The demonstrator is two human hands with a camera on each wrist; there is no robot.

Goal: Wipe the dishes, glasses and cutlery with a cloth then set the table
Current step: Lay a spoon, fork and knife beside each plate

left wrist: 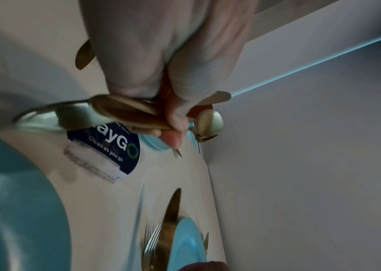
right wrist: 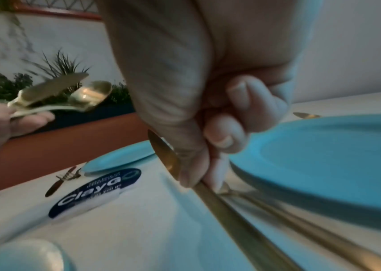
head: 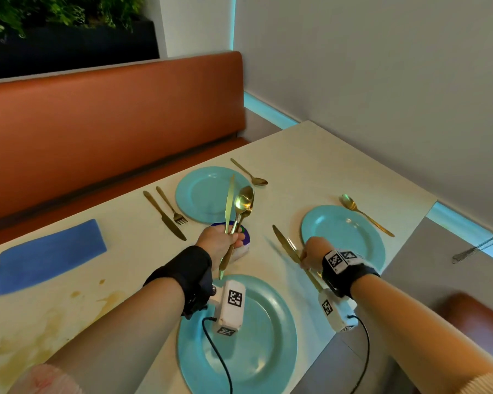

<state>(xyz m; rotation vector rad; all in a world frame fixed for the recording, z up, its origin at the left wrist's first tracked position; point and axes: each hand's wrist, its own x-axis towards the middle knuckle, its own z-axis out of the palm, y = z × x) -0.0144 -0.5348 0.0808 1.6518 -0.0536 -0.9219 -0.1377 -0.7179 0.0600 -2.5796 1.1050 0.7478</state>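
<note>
My left hand (head: 221, 241) is raised above the table and grips a bundle of gold cutlery upright: a knife (head: 229, 201), a spoon (head: 244, 199) and another piece behind them. The left wrist view shows the same handles (left wrist: 127, 113) clamped in the curled fingers. My right hand (head: 308, 255) is low on the table, left of the right-hand teal plate (head: 345, 234). Its fingers are curled round a gold knife (head: 282, 243) (right wrist: 231, 210). A gold fork (right wrist: 300, 216) lies alongside, blurred; I cannot tell whether the hand holds it too.
A far teal plate (head: 205, 194) has a knife (head: 165, 216), fork (head: 172, 207) and spoon (head: 249, 173) around it. A spoon (head: 365, 214) lies beyond the right plate. A near teal plate (head: 262, 345) sits under my left wrist. The blue cloth (head: 49, 257) lies far left, with brown stains nearby.
</note>
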